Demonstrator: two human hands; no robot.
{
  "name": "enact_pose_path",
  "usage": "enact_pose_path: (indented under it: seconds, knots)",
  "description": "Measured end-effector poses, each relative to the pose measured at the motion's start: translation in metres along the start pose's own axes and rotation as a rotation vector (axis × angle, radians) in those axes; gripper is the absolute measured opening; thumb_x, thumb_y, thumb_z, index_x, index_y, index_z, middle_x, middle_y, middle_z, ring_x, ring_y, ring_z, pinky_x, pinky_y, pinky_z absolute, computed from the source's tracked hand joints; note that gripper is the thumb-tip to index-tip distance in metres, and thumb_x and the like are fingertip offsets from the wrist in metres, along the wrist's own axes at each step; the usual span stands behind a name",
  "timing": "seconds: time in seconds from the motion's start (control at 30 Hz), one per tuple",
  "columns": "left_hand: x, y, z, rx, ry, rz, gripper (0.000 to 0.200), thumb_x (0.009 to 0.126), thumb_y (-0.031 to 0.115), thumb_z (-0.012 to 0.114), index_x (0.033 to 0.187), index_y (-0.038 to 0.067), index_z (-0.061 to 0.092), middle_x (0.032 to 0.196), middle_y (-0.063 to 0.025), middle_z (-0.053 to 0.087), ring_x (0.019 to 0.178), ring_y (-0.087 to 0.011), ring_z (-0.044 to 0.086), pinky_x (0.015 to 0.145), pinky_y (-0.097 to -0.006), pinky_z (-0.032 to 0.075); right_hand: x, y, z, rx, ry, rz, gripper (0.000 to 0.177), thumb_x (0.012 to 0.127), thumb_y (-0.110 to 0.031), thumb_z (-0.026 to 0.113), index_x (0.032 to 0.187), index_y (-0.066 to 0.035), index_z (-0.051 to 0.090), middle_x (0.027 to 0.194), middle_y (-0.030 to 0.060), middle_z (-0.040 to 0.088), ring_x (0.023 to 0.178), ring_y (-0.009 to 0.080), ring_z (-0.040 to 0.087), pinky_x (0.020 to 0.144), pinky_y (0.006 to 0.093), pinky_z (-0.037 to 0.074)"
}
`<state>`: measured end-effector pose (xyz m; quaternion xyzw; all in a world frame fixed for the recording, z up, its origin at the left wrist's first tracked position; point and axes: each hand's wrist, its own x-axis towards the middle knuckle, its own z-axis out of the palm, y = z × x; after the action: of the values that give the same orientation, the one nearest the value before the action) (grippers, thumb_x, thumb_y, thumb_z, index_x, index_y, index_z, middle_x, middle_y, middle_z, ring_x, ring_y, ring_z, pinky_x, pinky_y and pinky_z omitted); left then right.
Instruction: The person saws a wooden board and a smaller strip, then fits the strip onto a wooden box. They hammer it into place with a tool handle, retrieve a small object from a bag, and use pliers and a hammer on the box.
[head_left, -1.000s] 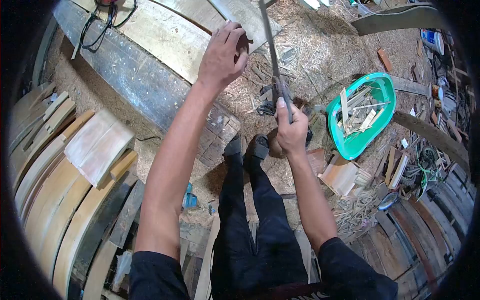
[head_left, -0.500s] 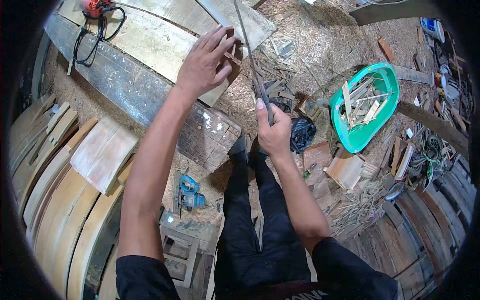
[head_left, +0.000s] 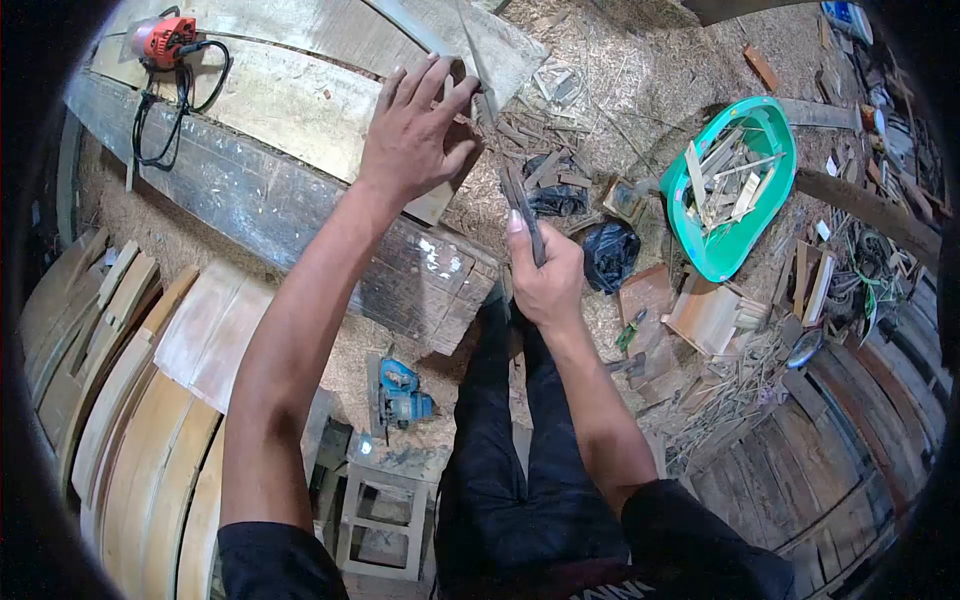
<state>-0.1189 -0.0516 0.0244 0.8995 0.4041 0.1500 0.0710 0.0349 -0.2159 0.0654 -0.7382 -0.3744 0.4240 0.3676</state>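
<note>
The long, thin dark tool [head_left: 531, 222] points up past the bench end, right hand [head_left: 550, 285] wrapped snugly round its straight handle. Left hand [head_left: 405, 135] sits over a flat brown wood piece [head_left: 461, 172] by some rough pale planks [head_left: 290, 110]; honestly can't tell if it's gripping or just resting. Under that, a chunky, paint-flecked timber bench [head_left: 235, 180]. Off right, a smooth oval green plastic tub [head_left: 715, 268] holds splintery offcuts [head_left: 735, 180].

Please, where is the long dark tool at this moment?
In the head view, the long dark tool is in the right hand, near the centre, slanting upward beside the left hand.
</note>
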Motion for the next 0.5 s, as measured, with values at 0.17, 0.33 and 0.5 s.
enact_pose_path:
  seconds: [0.17,0.33,0.5]
  knots:
    - [-0.001,0.002,-0.001,-0.008,-0.021,0.007,0.080,0.073,0.031,0.074,0.145,0.020,0.040,0.148,-0.0125,0.037,0.140,-0.0317,0.034,0.117,-0.0498,0.027,-0.004,0.002,0.006,0.065,0.014,0.020,0.045,0.096,-0.030,0.063,0.064,-0.001,0.053,0.051,0.0001,0.038,0.052,0.0074,0.037,0.046,0.0313,0.033]
    - [-0.002,0.003,0.001,-0.015,-0.028,-0.001,0.080,0.074,0.033,0.075,0.144,0.019,0.040,0.148,-0.0137,0.036,0.140,-0.0331,0.033,0.117,-0.0507,0.026,0.006,0.000,0.000,0.083,-0.009,0.044,0.044,0.097,-0.030,0.063,0.064,-0.001,0.054,0.053,-0.0009,0.043,0.053,0.0067,0.040,0.047,0.0304,0.034]
    - [0.002,0.001,0.002,-0.018,0.000,-0.013,0.079,0.075,0.033,0.076,0.144,0.018,0.040,0.148,-0.0149,0.036,0.140,-0.0344,0.032,0.117,-0.0523,0.026,0.011,0.003,0.002,0.105,-0.013,0.016,0.045,0.096,-0.030,0.062,0.064,0.000,0.054,0.052,0.0014,0.043,0.052,0.0083,0.040,0.048,0.0319,0.035]
